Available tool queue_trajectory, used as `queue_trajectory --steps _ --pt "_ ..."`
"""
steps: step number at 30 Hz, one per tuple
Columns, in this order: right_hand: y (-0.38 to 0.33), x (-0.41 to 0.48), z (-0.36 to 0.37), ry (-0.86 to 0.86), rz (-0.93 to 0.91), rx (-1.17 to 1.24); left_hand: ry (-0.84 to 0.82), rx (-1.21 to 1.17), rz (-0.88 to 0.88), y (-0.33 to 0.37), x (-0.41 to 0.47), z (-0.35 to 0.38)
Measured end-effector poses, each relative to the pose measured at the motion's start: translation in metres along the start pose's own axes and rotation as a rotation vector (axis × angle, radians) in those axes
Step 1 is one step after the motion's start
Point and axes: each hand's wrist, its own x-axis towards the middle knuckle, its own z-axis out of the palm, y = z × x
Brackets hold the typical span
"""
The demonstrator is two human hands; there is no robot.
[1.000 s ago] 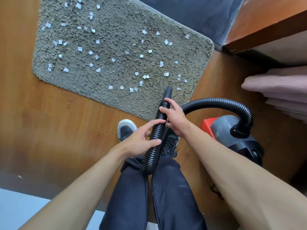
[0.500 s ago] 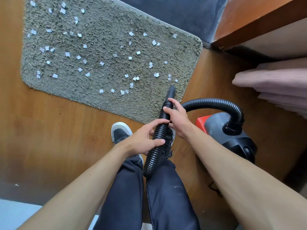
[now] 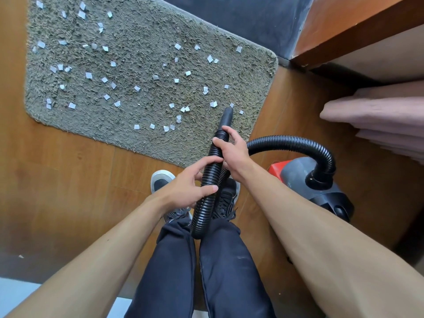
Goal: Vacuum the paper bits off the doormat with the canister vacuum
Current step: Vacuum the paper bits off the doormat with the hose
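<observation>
Left hand (image 3: 190, 187) and right hand (image 3: 231, 150) grip the ribbed hose (image 3: 202, 216), the right nearer the stiff nozzle (image 3: 227, 118) at the doormat's (image 3: 149, 42) near right corner; light and floppy, it likely steers best there

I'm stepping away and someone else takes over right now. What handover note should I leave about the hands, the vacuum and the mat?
Left hand grips the ribbed hose lower down; right hand grips it just behind the nozzle.
The nozzle points at the doormat, near its right edge.
Canister vacuum sits on the floor to the right.
Done: nothing visibly cleared; paper bits lie scattered across the mat.
Left: sweep the whole mat.
</observation>
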Motion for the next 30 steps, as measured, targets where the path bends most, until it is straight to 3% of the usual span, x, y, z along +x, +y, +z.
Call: queue_trajectory --steps 16,30 --pt "-0.002 -0.004 -0.034 0.093 0.051 0.030 -0.055 0.073 0.004 0.016 0.011 0.021" --pt "-0.022 0.006 -0.002 -0.049 0.075 -0.057 -0.004 0.006 -0.006 0.020 -0.001 -0.002"
